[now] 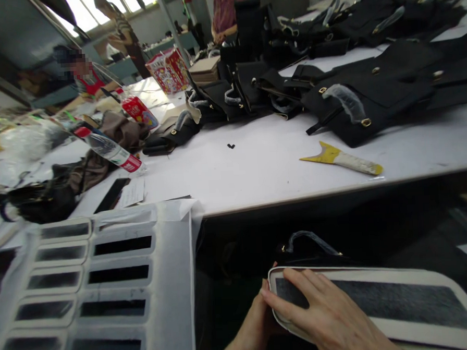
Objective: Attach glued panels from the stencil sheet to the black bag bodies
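A long bag panel (400, 297) with rounded corners, a pale border and a dark grey middle lies at the lower right. Its left end is between my hands. My left hand (247, 326) is closed around that end from below, its fingers partly hidden behind the edge. On top, my right hand (318, 306) presses the panel, fingers bent over its left corner. Just behind the panel a handle (311, 239) in clear plastic wrap rises from a black bag, mostly in shadow. Whether panel and bag are joined I cannot tell.
Similar pale panels with dark strips lie in rows on a white-covered board (173, 303) at left. On the white table (218, 176) are a yellow-ended tool (340, 159), a water bottle (110, 150), a red carton (139, 112) and several black bags (378, 89). People stand or sit beyond.
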`<state>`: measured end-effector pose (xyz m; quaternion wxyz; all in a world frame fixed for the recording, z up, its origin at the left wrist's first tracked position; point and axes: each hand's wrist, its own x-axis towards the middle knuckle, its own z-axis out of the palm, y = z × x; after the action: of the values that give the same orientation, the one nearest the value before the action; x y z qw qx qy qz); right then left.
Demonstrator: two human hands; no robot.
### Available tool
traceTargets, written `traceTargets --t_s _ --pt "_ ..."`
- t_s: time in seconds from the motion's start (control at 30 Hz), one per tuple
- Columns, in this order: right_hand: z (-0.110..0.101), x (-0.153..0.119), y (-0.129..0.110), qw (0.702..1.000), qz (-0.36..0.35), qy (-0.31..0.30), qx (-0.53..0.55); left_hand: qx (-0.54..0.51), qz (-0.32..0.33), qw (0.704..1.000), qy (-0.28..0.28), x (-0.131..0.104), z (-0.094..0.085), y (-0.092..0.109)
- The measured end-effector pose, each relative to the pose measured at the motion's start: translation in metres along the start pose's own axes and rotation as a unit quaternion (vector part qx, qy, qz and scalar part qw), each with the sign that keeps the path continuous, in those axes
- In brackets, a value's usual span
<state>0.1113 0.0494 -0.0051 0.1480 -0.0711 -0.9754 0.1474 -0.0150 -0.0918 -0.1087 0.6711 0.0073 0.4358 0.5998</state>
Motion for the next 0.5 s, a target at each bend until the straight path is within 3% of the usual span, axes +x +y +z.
traceTargets --t_s 0.2,0.4,0.5 --pt "-0.002 0.003 0.000 0.999 -0.010 -0.016 -0.044 -0.014 0.007 1.000 0.017 0.003 0.012 0.007" --pt "-0.004 0.001 0.001 0.996 -0.035 -0.005 -0.081 0.000 0.009 0.999 0.039 -0.011 0.032 0.023" --pt "-0.004 0.001 0.003 0.994 -0.051 -0.004 -0.093 0.018 0.025 0.998 0.050 -0.014 0.033 0.026"
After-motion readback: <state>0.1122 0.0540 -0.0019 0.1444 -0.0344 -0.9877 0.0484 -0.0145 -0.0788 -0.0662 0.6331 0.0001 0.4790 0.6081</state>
